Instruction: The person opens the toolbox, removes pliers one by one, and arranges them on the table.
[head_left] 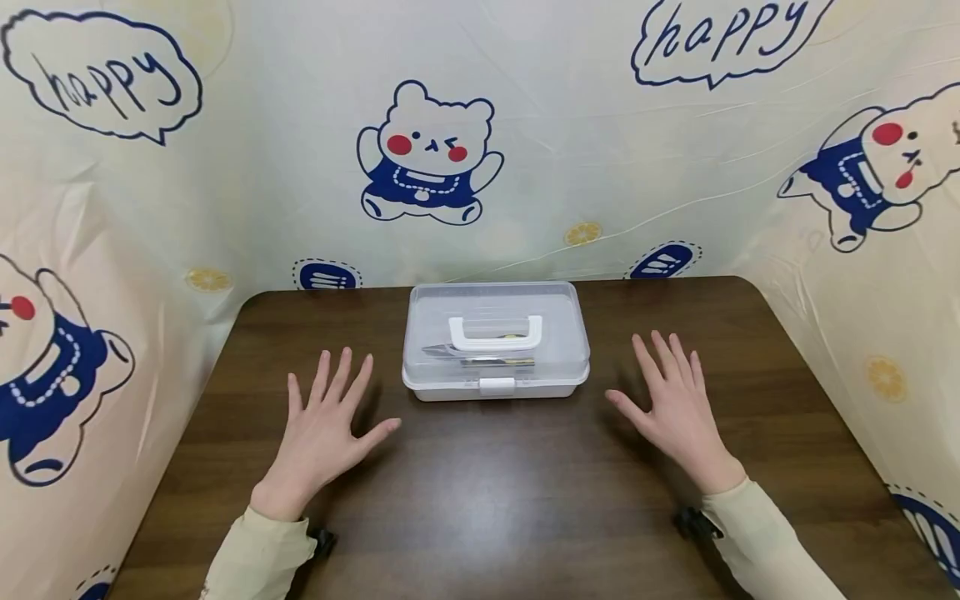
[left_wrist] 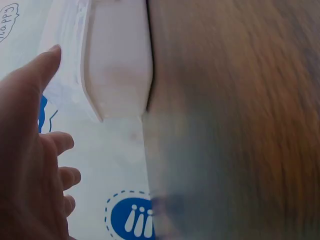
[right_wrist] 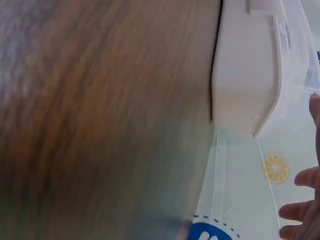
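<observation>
A lidded plastic box (head_left: 497, 367) with a clear top, a white handle (head_left: 495, 343) and a white front latch (head_left: 497, 387) stands at the back middle of the table. Through the lid, some slim metallic tools (head_left: 442, 351) show, their kind blurred by the plastic. To the left of the box, my left hand (head_left: 322, 437) is spread with fingers straight, holding nothing. My right hand (head_left: 678, 417) is spread likewise on the other side, apart from the box. Both wrist views show the box's white base (left_wrist: 117, 60) beyond the fingers.
The dark wooden table (head_left: 480, 500) has rounded back corners. A pale cloth (head_left: 300, 167) printed with bears, lemon slices and "happy" bubbles hangs behind it and along both sides. Dark straps with a small black piece (head_left: 697, 523) sit at the wrists.
</observation>
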